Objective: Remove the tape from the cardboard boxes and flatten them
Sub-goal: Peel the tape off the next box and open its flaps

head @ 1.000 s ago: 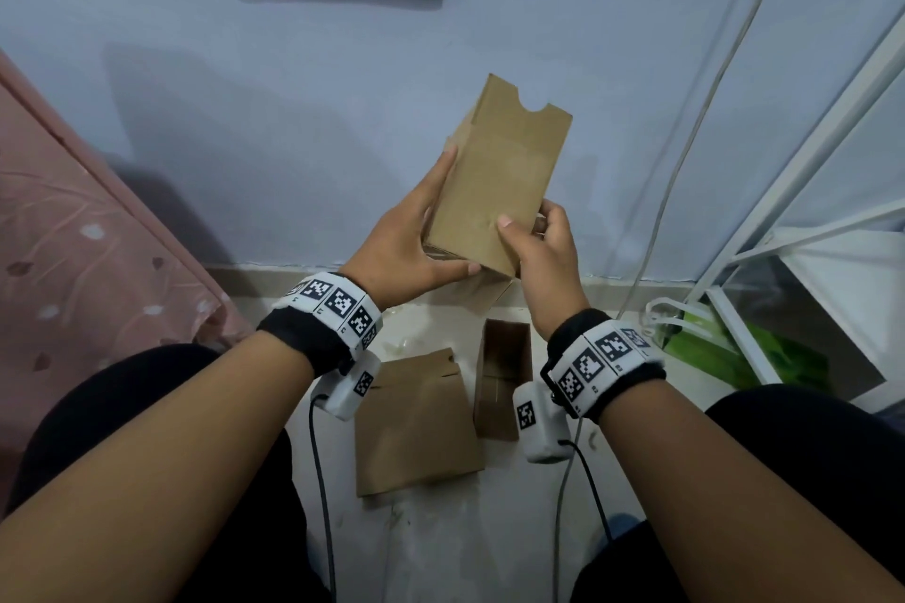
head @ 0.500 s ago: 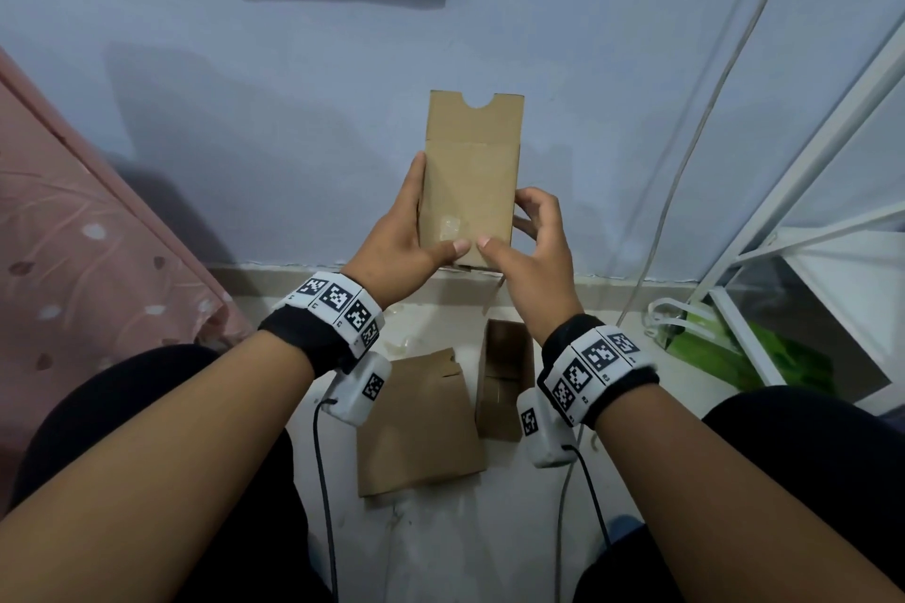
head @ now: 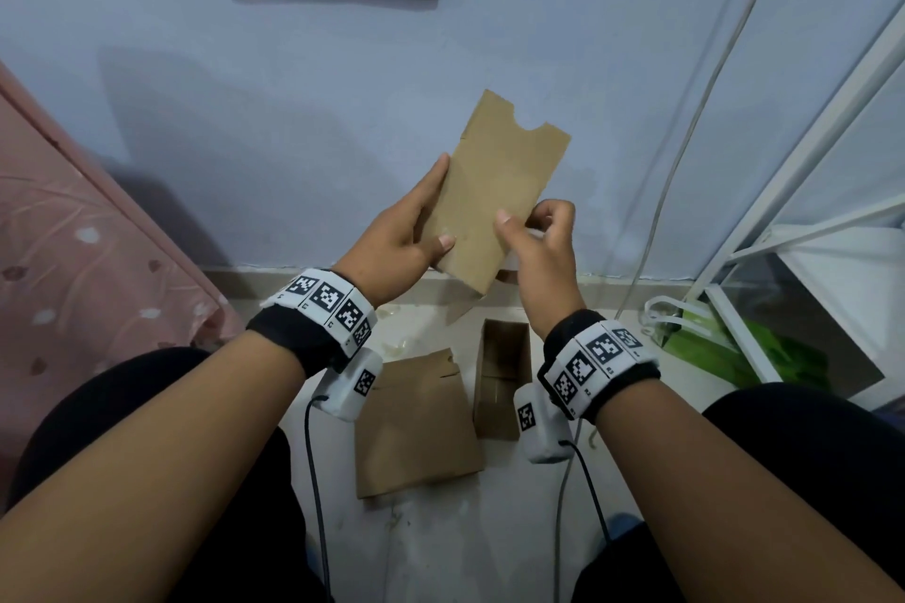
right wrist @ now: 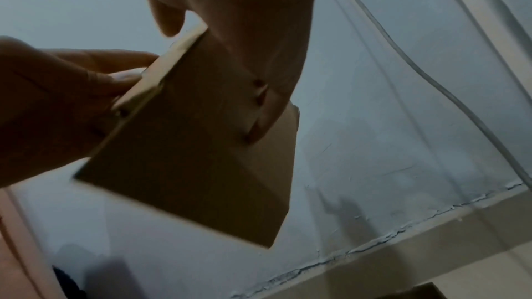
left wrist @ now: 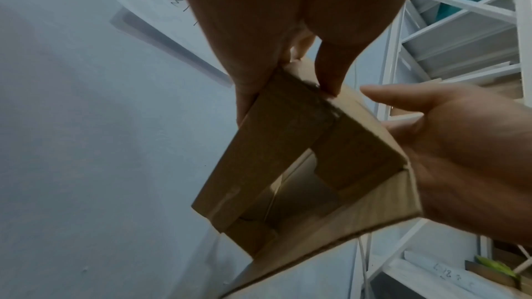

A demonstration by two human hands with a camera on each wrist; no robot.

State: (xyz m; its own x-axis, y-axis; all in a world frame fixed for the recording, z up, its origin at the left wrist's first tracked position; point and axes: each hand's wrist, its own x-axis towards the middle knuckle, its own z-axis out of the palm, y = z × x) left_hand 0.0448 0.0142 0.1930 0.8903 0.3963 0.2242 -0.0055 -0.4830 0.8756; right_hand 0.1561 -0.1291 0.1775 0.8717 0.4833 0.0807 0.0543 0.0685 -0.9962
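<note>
A brown cardboard box [head: 494,191] is held up in front of the wall, tilted to the right, with a notched flap at its top. My left hand [head: 406,240] grips its left side, thumb on the front face. My right hand [head: 536,250] holds the lower right edge, thumb in front and fingers curled behind. In the left wrist view the cardboard box [left wrist: 302,167] shows its open bottom end with flaps folded inward. The right wrist view shows the cardboard box [right wrist: 201,144] from below, pinched between my right hand [right wrist: 244,8] and my left hand [right wrist: 57,99].
On the floor between my knees lie a flattened cardboard piece [head: 416,426] and an open box [head: 504,377]. A white rack [head: 832,162] and a green bag [head: 734,353] stand at the right. Pink cloth [head: 73,235] is at the left, and a cable [head: 685,137] hangs down the wall.
The box stood upright half a second ago and now leans right again. My right hand's fingers have moved to its lower right edge.
</note>
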